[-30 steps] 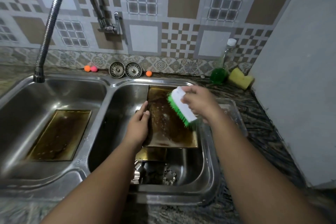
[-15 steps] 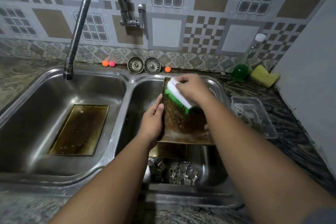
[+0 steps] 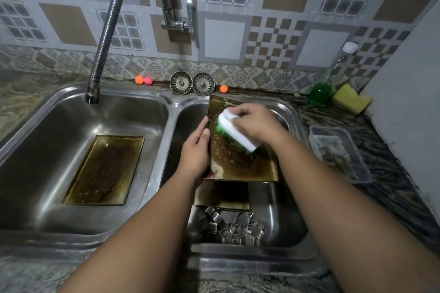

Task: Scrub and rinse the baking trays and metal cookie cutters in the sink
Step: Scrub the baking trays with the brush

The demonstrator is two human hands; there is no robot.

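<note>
R basin of steel double sink point(image 3: 172, 112): brown-stained rectangular metal baking tray point(image 3: 238, 165) propped tilted. L hand point(image 3: 195, 152) at tray's 9 o'clock edge, fingers clamped on it. R hand point(image 3: 258, 123), fingers curled round white-backed green-bristle scrub brush point(image 3: 234, 132), bristles on tray's 12 o'clock half. Metal cookie cutters point(image 3: 240, 228) at basin's 6 o'clock. Second stained tray point(image 3: 104, 171) flat in L basin.

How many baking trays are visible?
3: the left-basin tray lying flat; the scrubbed tray propped in the right basin; the lower tray beneath it. Others may be hidden.
</note>
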